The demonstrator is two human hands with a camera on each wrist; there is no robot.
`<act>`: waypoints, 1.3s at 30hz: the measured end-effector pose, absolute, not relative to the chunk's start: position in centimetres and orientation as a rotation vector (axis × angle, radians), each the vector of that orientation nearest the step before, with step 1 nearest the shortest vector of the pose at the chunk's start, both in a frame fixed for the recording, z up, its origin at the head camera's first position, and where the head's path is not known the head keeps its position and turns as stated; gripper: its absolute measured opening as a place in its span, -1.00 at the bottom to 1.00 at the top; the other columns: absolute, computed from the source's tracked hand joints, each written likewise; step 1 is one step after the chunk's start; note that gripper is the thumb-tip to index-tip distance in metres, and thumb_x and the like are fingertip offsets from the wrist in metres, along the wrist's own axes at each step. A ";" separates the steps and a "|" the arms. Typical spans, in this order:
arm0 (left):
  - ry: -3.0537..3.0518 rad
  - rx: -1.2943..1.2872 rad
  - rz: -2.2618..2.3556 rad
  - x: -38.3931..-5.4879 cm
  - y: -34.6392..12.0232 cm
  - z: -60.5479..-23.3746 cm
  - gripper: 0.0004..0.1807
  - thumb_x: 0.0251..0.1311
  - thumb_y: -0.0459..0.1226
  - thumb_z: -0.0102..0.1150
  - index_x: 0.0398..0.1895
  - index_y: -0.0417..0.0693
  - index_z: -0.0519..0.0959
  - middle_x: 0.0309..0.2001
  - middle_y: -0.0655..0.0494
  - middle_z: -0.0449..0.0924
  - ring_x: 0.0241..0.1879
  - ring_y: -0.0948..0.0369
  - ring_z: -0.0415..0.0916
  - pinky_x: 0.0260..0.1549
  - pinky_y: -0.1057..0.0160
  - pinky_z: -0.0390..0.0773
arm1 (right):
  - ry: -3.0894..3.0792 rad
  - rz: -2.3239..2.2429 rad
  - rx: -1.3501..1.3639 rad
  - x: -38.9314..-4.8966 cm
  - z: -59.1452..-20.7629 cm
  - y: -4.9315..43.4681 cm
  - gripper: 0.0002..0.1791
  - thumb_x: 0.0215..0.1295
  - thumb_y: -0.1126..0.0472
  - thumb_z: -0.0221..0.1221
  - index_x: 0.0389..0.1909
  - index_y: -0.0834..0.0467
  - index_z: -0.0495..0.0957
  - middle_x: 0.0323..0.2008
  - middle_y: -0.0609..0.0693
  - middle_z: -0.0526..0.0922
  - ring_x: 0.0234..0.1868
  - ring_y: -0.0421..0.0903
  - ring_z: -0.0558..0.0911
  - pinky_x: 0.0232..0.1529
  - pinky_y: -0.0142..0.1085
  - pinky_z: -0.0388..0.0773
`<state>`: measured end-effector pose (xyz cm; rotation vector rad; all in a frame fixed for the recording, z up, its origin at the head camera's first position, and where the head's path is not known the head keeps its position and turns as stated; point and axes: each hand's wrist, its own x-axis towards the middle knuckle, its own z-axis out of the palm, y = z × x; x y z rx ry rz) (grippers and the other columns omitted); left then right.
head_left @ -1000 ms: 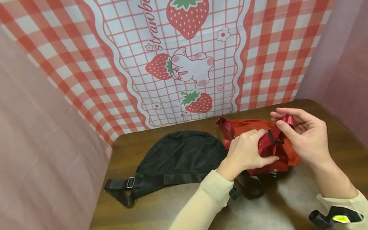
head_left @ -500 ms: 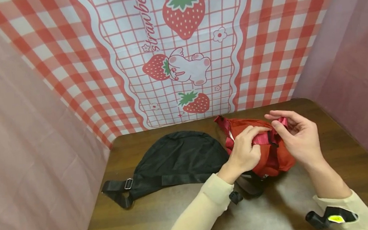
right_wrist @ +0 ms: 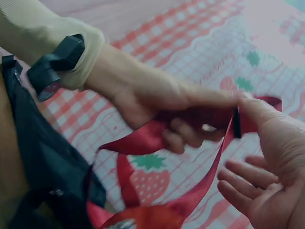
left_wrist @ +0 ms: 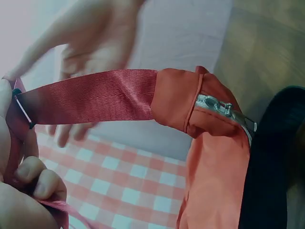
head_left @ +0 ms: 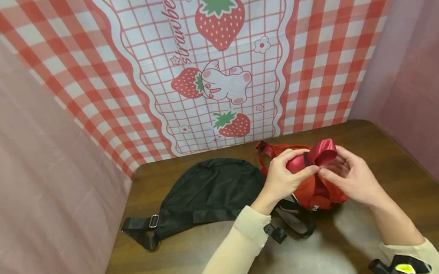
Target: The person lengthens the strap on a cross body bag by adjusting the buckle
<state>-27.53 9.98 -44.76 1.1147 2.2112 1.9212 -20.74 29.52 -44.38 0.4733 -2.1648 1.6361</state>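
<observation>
Head view: your left hand [head_left: 282,179] grips the shiny crimson webbing strap [head_left: 324,149] of an orange-red fabric bag [head_left: 307,193] at four o'clock; a half-round black fabric bag [head_left: 216,189] lies at six. Left-wrist view: silver metal zip [left_wrist: 220,108] at three o'clock, bag contents hidden. Right-wrist view: your right hand [right_wrist: 286,160], at four, thumbs the strap, fingers loosely extended.

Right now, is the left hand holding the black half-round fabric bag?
No, the left hand grips the shiny red webbing strap of the orange-red fabric bag.
</observation>
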 end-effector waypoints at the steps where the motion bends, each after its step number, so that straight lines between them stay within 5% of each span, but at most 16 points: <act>1: 2.188 1.108 1.938 -27.5 9.9 -44.7 -0.56 0.32 -0.29 0.48 0.26 -0.05 0.69 0.10 0.00 0.71 -0.15 0.50 0.62 -0.21 0.40 0.77 | -2.196 1.650 0.471 -20.5 -44.9 29.7 -0.44 0.34 0.60 0.26 0.28 0.10 0.59 0.03 -0.38 0.76 0.00 -0.44 0.73 0.04 -0.63 0.63; 5: 2.124 1.123 1.952 -27.4 9.7 -44.6 -0.55 0.34 -0.32 0.45 0.29 -0.07 0.67 0.17 -0.02 0.70 -0.10 0.53 0.61 -0.17 0.37 0.78 | -2.287 1.608 0.418 -20.2 -46.0 29.8 -0.61 0.35 0.52 0.32 0.04 0.02 0.72 -0.15 -0.41 0.78 -0.17 -0.42 0.76 -0.15 -0.57 0.69; 9: 2.077 1.114 1.979 -27.3 9.7 -44.5 -0.54 0.32 -0.32 0.46 0.29 -0.09 0.67 0.11 -0.10 0.76 -0.20 0.53 0.66 -0.22 0.33 0.79 | -2.296 1.554 0.339 -20.0 -46.4 29.7 -0.73 0.30 0.48 0.39 -0.02 0.22 0.75 -0.20 -0.42 0.79 -0.25 -0.39 0.76 -0.21 -0.54 0.70; 14: 2.152 1.063 2.036 -27.3 9.6 -44.2 -0.53 0.30 -0.34 0.48 0.28 -0.08 0.68 0.00 -0.13 0.80 -0.29 0.50 0.64 -0.30 0.34 0.79 | -2.361 1.446 0.348 -19.3 -46.6 30.1 -0.66 0.24 0.44 0.46 0.05 0.35 0.73 -0.11 -0.51 0.75 -0.17 -0.48 0.75 -0.17 -0.58 0.68; 20: 2.085 1.074 2.076 -27.1 9.5 -43.8 -0.53 0.32 -0.40 0.43 0.30 -0.18 0.66 0.11 -0.24 0.74 -0.23 0.52 0.63 -0.24 0.35 0.79 | -2.172 1.538 0.516 -19.8 -46.3 29.4 -0.48 0.08 0.68 0.40 0.12 0.44 0.63 -0.03 -0.33 0.79 -0.05 -0.39 0.77 0.04 -0.54 0.69; 24: 2.088 1.117 2.075 -27.0 9.7 -43.8 -0.54 0.31 -0.41 0.44 0.27 -0.21 0.66 0.10 -0.23 0.75 -0.24 0.54 0.62 -0.26 0.34 0.79 | -2.078 1.533 0.474 -20.1 -45.9 28.3 -0.49 -0.02 0.75 0.40 0.03 0.48 0.63 -0.12 -0.33 0.80 -0.10 -0.40 0.77 0.01 -0.56 0.69; 32: 2.140 1.145 2.113 -27.4 9.1 -43.7 -0.55 0.30 -0.39 0.46 0.25 -0.12 0.69 0.04 -0.23 0.77 -0.25 0.53 0.61 -0.27 0.31 0.80 | -2.304 1.303 0.398 -19.6 -46.5 29.8 -0.47 0.06 0.49 0.55 0.10 0.20 0.74 -0.07 -0.49 0.74 -0.10 -0.53 0.73 -0.01 -0.68 0.61; 39: 2.112 1.218 2.072 -27.4 8.9 -43.8 -0.50 0.28 -0.38 0.48 0.30 -0.11 0.66 0.08 -0.22 0.76 -0.19 0.51 0.65 -0.20 0.30 0.81 | -2.290 1.323 0.425 -20.1 -46.0 29.1 -0.50 0.05 0.51 0.55 0.06 0.25 0.73 -0.07 -0.49 0.73 -0.11 -0.52 0.73 -0.03 -0.67 0.63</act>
